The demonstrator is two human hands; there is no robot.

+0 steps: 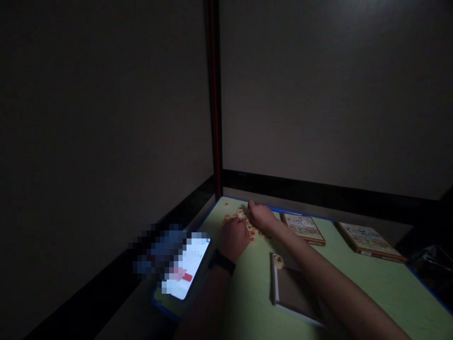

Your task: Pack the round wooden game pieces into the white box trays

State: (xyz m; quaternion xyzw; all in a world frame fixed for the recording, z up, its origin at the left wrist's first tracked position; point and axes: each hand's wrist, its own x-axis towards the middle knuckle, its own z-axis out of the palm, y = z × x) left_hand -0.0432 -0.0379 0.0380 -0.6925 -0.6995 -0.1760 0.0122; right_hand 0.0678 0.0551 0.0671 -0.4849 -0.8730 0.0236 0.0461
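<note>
A loose pile of round, light Chinese chess pieces [252,233] with red and dark characters lies near the far corner of the table. My left hand [235,239], with a dark band on the wrist, is over the pile's near left side, its fingers curled down among the pieces. Across the pile's right side reaches my right hand [262,217], fingers bent inward. The fingertips of both hands are hidden, so I cannot make out what they hold. A single dark-lettered piece [279,261] rests in the upper left corner of a shallow white-rimmed tray [275,283].
A lit phone [191,271] lies at the table's left edge. Two flat printed boxes, a nearer-left one [303,227] and another [370,239], lie along the back right. The green table [354,288] meets dim walls behind and left. Dark clutter [435,269] shows beyond its right edge.
</note>
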